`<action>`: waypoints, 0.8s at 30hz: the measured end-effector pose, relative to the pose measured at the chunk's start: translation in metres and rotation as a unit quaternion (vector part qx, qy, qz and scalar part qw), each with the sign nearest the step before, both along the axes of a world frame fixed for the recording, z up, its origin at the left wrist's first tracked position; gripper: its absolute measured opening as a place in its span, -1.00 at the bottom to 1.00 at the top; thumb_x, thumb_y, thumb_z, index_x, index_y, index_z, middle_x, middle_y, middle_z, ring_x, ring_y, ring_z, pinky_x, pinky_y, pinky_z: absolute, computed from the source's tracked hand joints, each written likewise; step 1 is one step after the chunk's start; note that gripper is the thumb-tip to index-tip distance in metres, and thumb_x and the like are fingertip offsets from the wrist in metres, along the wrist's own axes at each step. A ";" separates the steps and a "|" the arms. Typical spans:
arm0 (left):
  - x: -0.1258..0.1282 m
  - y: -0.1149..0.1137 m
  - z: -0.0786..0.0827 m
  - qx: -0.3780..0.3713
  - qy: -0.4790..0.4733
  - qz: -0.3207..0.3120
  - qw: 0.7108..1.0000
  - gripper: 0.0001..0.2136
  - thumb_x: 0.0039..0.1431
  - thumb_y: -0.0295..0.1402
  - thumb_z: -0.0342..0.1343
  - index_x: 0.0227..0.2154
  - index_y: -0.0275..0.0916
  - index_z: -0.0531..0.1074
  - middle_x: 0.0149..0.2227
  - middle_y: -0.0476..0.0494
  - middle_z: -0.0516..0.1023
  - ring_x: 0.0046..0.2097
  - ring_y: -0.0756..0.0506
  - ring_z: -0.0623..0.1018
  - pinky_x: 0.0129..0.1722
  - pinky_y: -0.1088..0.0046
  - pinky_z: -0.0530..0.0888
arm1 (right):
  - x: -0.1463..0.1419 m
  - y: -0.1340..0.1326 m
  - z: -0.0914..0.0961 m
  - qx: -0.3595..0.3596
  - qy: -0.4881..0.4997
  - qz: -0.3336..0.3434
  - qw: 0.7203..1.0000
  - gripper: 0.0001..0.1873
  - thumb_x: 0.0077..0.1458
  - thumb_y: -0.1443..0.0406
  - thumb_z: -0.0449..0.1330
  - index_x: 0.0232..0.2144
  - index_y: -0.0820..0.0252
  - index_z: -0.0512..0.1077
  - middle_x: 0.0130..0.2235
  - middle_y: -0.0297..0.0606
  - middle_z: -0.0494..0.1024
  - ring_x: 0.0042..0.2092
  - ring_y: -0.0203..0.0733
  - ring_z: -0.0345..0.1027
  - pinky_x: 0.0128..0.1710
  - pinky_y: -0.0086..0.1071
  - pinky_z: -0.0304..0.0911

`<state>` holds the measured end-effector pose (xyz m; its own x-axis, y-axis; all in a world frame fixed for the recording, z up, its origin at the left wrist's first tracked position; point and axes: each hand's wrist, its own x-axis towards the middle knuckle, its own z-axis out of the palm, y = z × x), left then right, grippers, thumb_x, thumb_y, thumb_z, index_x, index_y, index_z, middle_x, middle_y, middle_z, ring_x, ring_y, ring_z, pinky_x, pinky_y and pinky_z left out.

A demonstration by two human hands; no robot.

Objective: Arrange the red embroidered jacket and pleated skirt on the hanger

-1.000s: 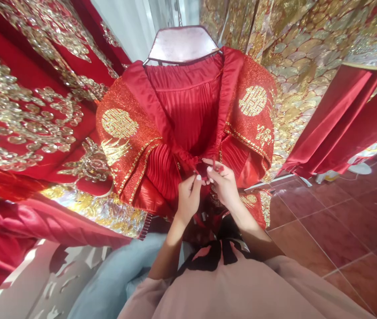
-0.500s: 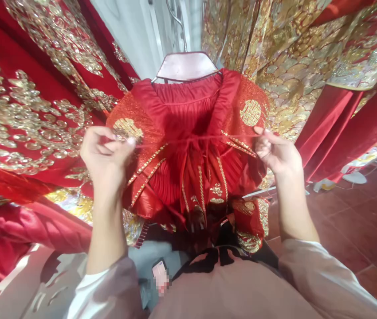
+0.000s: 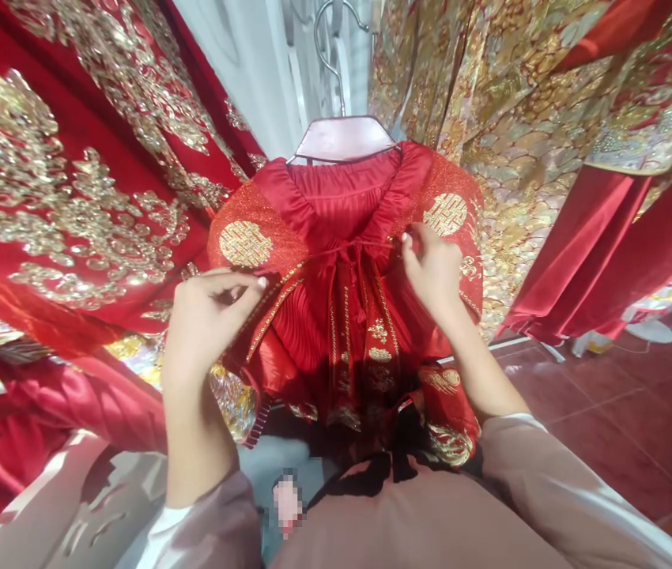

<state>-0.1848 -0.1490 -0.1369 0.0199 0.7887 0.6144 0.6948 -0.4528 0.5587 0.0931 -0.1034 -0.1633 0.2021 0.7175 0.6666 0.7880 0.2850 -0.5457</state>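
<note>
floor: red-brown ceramic tiles point(image 3: 626, 419) | behind: white wall point(image 3: 241, 79) | sides: hanging gold-embroidered gowns point(image 3: 75, 182)

Bright, even light; mild glare on red satin robe point(image 3: 341, 197); hard-edged shadows on grey surface point(image 3: 75, 498), lower left; wide-angle bowing at edges.

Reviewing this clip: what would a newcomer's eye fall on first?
First comes the red satin jacket with gold double-happiness roundels, on a hanger at centre, the left hand and right hand at its front beside a thin red cord. Next, a gold-embroidered red garment fills the left, and a gold scale-patterned robe the upper right.
</note>
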 end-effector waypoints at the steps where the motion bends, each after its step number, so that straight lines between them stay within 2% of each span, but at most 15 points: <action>1: 0.000 0.001 0.000 0.011 0.052 0.047 0.997 -0.82 0.00 -0.25 0.16 -0.46 -0.23 0.59 -0.55 -0.05 0.43 -0.54 0.01 0.31 -0.48 0.42 0.25 | -0.002 0.001 -0.004 -0.015 -0.009 -0.008 1.000 -0.68 0.14 0.29 0.01 -0.10 0.28 0.42 -0.25 -0.03 0.54 -0.26 -0.05 0.43 -0.18 -0.16 0.27; 3: 0.006 0.010 0.002 0.023 0.109 0.112 0.987 -0.78 0.01 -0.25 0.16 -0.32 -0.22 0.59 -0.49 -0.06 0.42 -0.49 -0.03 0.35 -0.40 0.38 0.29 | -0.004 0.001 -0.009 -0.045 0.013 0.025 0.999 -0.74 0.06 0.34 0.10 -0.16 0.27 0.41 -0.37 -0.15 0.53 -0.38 -0.15 0.40 -0.25 -0.22 0.26; 5: 0.017 0.028 0.005 0.063 0.092 0.155 0.982 -0.80 0.01 -0.30 0.17 -0.30 -0.21 0.59 -0.50 -0.05 0.36 -0.45 -0.06 0.35 -0.36 0.37 0.29 | -0.008 0.000 -0.010 -0.106 0.067 0.131 0.983 -0.81 -0.01 0.34 0.18 -0.27 0.27 0.41 -0.55 -0.33 0.46 -0.52 -0.28 0.31 -0.39 -0.35 0.23; 6: 0.024 0.039 0.007 0.099 0.051 0.163 0.980 -0.85 0.01 -0.33 0.17 -0.35 -0.22 0.58 -0.51 -0.04 0.32 -0.43 -0.06 0.35 -0.35 0.39 0.29 | -0.009 -0.001 -0.009 -0.150 0.097 0.206 0.962 -0.86 -0.02 0.32 0.21 -0.36 0.27 0.41 -0.63 -0.40 0.39 -0.58 -0.34 0.24 -0.47 -0.41 0.18; 8: 0.040 0.061 0.010 0.185 -0.083 0.142 0.969 -0.95 0.00 -0.40 0.18 -0.48 -0.24 0.53 -0.53 -0.02 0.26 -0.42 -0.04 0.34 -0.37 0.44 0.27 | -0.012 -0.002 -0.005 -0.222 0.162 0.349 0.896 -0.83 -0.02 0.24 0.22 -0.47 0.28 0.42 -0.73 -0.49 0.24 -0.67 -0.44 0.07 -0.61 -0.50 0.01; 9: 0.048 0.070 0.012 0.215 -0.158 0.112 0.957 -0.96 -0.02 -0.42 0.21 -0.52 -0.24 0.49 -0.55 0.00 0.24 -0.42 -0.02 0.33 -0.40 0.47 0.26 | -0.013 -0.002 -0.002 -0.234 0.196 0.398 0.865 -0.79 -0.02 0.20 0.21 -0.46 0.28 0.44 -0.75 -0.52 0.19 -0.69 -0.47 -0.01 -0.65 -0.52 -0.08; 10: 0.057 0.076 0.013 0.226 -0.224 0.070 0.945 -0.93 -0.03 -0.43 0.23 -0.54 -0.25 0.46 -0.56 0.02 0.23 -0.45 0.00 0.31 -0.44 0.50 0.23 | -0.013 -0.001 0.000 -0.230 0.230 0.427 0.844 -0.75 -0.02 0.16 0.22 -0.42 0.28 0.48 -0.76 -0.55 0.14 -0.70 -0.49 -0.08 -0.68 -0.52 -0.14; 11: 0.065 0.080 0.014 0.211 -0.274 0.016 0.938 -0.90 -0.03 -0.42 0.23 -0.56 -0.25 0.43 -0.59 0.05 0.21 -0.48 0.03 0.28 -0.49 0.52 0.19 | -0.014 0.001 0.002 -0.210 0.262 0.437 0.835 -0.70 -0.02 0.14 0.22 -0.35 0.28 0.51 -0.76 -0.57 0.11 -0.70 -0.50 -0.13 -0.69 -0.53 -0.18; 13: 0.079 0.077 0.014 0.120 -0.310 -0.115 0.936 -0.83 0.01 -0.35 0.22 -0.59 -0.26 0.40 -0.65 0.08 0.17 -0.56 0.07 0.20 -0.57 0.52 0.10 | -0.016 0.004 0.005 -0.152 0.301 0.421 0.842 -0.64 -0.02 0.13 0.22 -0.23 0.25 0.52 -0.76 -0.58 0.10 -0.70 -0.49 -0.15 -0.69 -0.53 -0.16; 15: 0.090 0.067 0.012 0.010 -0.267 -0.218 0.939 -0.76 0.00 -0.28 0.24 -0.63 -0.28 0.39 -0.68 0.09 0.16 -0.60 0.10 0.14 -0.60 0.52 0.04 | -0.019 0.009 0.006 -0.098 0.280 0.386 0.873 -0.66 0.02 0.16 0.20 -0.19 0.22 0.53 -0.74 -0.53 0.18 -0.69 -0.46 -0.06 -0.66 -0.52 -0.05; 16: 0.094 0.061 0.011 -0.029 -0.235 -0.245 0.940 -0.75 -0.04 -0.26 0.27 -0.64 -0.29 0.40 -0.68 0.09 0.17 -0.61 0.11 0.13 -0.60 0.52 0.02 | -0.021 0.010 0.006 -0.073 0.249 0.365 0.894 -0.68 0.04 0.18 0.18 -0.18 0.20 0.54 -0.71 -0.49 0.26 -0.68 -0.43 0.03 -0.62 -0.50 0.03; 18: 0.099 0.052 0.007 -0.064 -0.186 -0.261 0.945 -0.74 -0.13 -0.24 0.32 -0.64 -0.31 0.42 -0.67 0.07 0.21 -0.59 0.11 0.14 -0.60 0.53 0.03 | -0.025 0.013 0.005 -0.027 0.159 0.327 0.931 -0.69 0.09 0.23 0.13 -0.15 0.14 0.54 -0.56 -0.37 0.47 -0.56 -0.31 0.27 -0.50 -0.43 0.20; 20: 0.100 0.050 0.003 -0.075 -0.167 -0.258 0.949 -0.73 -0.15 -0.22 0.33 -0.63 -0.32 0.44 -0.65 0.04 0.26 -0.57 0.10 0.18 -0.58 0.53 0.07 | -0.027 0.016 0.002 0.009 0.060 0.297 0.953 -0.66 0.12 0.27 0.09 -0.07 0.09 0.51 -0.35 -0.29 0.58 -0.39 -0.21 0.42 -0.36 -0.39 0.28; 22: 0.099 0.053 -0.003 -0.074 -0.162 -0.252 0.951 -0.73 -0.15 -0.21 0.31 -0.63 -0.32 0.43 -0.64 0.03 0.29 -0.56 0.09 0.20 -0.55 0.53 0.11 | -0.026 0.018 -0.001 0.022 -0.031 0.272 0.962 -0.62 0.14 0.29 0.07 -0.01 0.07 0.47 -0.29 -0.26 0.58 -0.32 -0.20 0.43 -0.29 -0.40 0.27; 24: 0.097 0.059 -0.009 -0.068 -0.169 -0.252 0.950 -0.74 -0.14 -0.23 0.29 -0.65 -0.31 0.41 -0.65 0.05 0.25 -0.56 0.09 0.19 -0.55 0.53 0.12 | -0.022 0.021 -0.005 0.020 -0.105 0.243 0.964 -0.61 0.15 0.31 0.05 0.00 0.06 0.47 -0.37 -0.27 0.56 -0.38 -0.25 0.38 -0.31 -0.43 0.23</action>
